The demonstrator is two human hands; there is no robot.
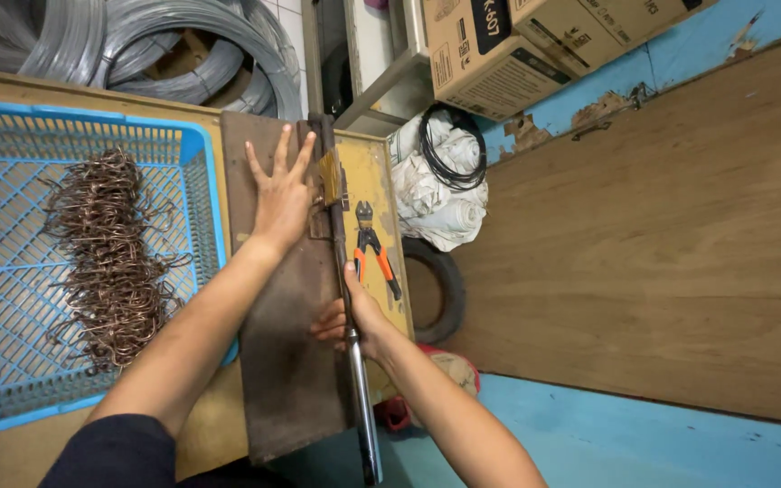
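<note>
Rusty steel plate (286, 361) lies along the bench's right edge, the left hand (282, 194) spread flat on its far end and the right hand (354, 321) clenched round the lever (354, 361), which likely wants a steady pull while the palm pins the plate.

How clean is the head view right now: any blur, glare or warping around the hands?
Head view: evenly lit, soft shadows, no harsh glare; left hand and right hand look sharp on the metal lever; wide-angle bending shows at the edges, as on the blue basket.
</note>
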